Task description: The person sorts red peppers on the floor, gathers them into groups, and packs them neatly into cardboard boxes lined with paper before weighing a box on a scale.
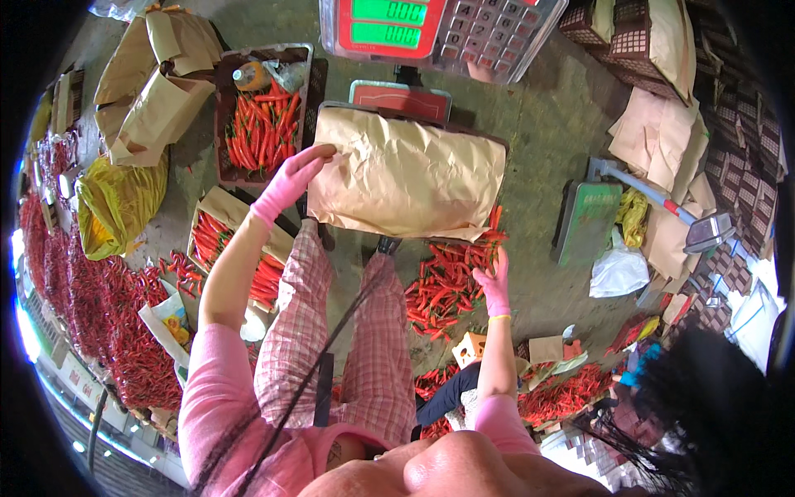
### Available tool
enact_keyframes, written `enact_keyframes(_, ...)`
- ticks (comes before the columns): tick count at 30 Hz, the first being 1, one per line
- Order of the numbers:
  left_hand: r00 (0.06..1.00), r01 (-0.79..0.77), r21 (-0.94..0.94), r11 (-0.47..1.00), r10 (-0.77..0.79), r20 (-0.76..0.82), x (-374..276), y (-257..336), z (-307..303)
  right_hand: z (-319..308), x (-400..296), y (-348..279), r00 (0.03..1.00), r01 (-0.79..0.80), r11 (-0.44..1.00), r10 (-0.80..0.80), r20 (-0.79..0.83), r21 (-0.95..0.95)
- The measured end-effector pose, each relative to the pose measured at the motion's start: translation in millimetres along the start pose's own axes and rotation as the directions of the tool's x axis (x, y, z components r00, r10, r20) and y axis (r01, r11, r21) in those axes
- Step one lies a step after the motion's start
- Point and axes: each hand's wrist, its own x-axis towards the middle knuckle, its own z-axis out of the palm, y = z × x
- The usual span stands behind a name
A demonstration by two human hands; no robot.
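A sheet of creased brown kraft paper [407, 174] covers the top of a dark crate [506, 146] in front of me. My left hand [292, 180], in a pink glove, touches the paper's upper left edge with its fingertips; whether it pinches the paper is not clear. Below the paper's lower right corner, my right hand [495, 286], gloved too, has its fingers apart and holds nothing visible. Right beside it lies a heap of red chilli peppers [444, 286] on the floor. What the crate holds is hidden.
Beyond the crate stands a price-computing scale's display and keypad [388, 31]. A crate of chillies with a bottle [251, 76] is at left, near a paper-lined chilli box [214, 239] and yellow sack [118, 211]. A green platform scale [590, 220] stands right. A co-worker's leg [447, 391] shows below.
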Motion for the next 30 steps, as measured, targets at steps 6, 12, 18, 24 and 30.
enact_keyframes(6,0.766,0.584,-0.195,0.788,-0.456,0.453,8.8,-72.2,-5.5,29.2,53.2,7.0,0.972,0.235,0.958,-0.236,0.018,-0.162)
enact_keyframes(12,0.851,0.441,-0.287,0.850,-0.295,0.435,-33.5,-109.5,-11.6,42.3,119.8,16.2,0.925,0.310,0.946,-0.324,-0.200,-0.099)
enact_keyframes(18,0.969,0.219,0.332,0.918,-0.244,0.036,-50.4,-90.8,37.7,36.4,163.6,52.4,0.887,0.213,0.854,-0.373,-0.273,-0.475)
enact_keyframes(24,0.465,0.500,0.392,0.772,0.143,-0.874,-1.8,-131.0,82.4,58.3,160.5,29.3,0.814,0.156,0.945,-0.288,-0.505,-0.288)
enact_keyframes(30,0.727,0.434,0.055,0.899,-0.314,-0.611,12.6,-133.8,52.1,22.7,174.8,25.7,0.966,0.165,0.931,-0.220,-0.139,-0.325)
